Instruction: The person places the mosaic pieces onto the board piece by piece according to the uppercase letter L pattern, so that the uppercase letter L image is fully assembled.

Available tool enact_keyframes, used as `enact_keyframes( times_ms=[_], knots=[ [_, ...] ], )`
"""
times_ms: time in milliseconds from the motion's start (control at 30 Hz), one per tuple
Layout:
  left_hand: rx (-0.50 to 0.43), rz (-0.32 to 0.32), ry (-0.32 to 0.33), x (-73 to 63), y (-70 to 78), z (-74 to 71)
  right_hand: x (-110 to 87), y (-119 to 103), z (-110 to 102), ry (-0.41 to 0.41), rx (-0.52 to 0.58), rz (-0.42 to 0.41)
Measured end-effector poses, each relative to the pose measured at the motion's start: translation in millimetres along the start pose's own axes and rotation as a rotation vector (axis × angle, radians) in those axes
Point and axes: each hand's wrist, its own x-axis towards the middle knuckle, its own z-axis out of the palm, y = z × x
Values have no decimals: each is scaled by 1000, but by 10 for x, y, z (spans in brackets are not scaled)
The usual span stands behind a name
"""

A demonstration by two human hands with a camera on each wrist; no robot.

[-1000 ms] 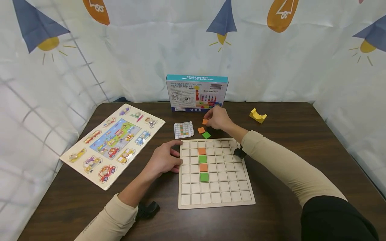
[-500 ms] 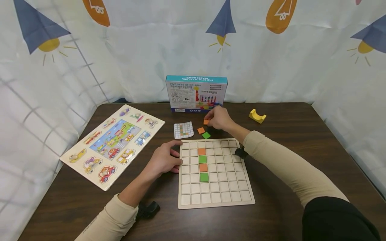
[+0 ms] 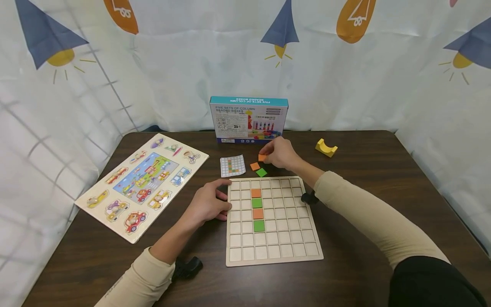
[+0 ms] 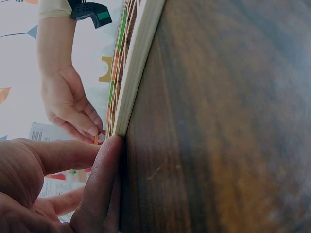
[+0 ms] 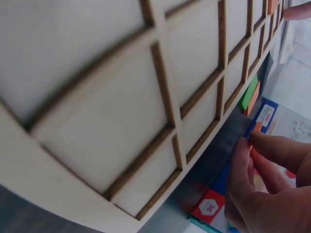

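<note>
My right hand pinches an orange square tile between thumb and fingers, just beyond the far edge of the board. In the right wrist view the tile shows only as a sliver at the fingertips. A loose orange tile and a green tile lie beside it on the table. The wooden grid board holds one column of several tiles, orange and green by turns. At its left edge my left hand rests with fingertips against the side; the left wrist view shows a fingertip touching the edge.
A small printed grid card lies behind the board. The blue-topped toy box stands at the table's back. On the left is a vehicle picture puzzle; a yellow curved block sits at the back right.
My right hand has shifted very slightly toward me with the orange tile still pinched. The left hand and the tiles on the board stay put.
</note>
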Motion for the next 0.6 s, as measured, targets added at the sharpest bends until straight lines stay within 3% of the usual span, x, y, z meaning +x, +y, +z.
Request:
enact_keyframes(
  times_ms=[600],
  knots=[
    [6,-2,-3,5,3,-5,-386,41,-25,-28,43,-27]
  ],
)
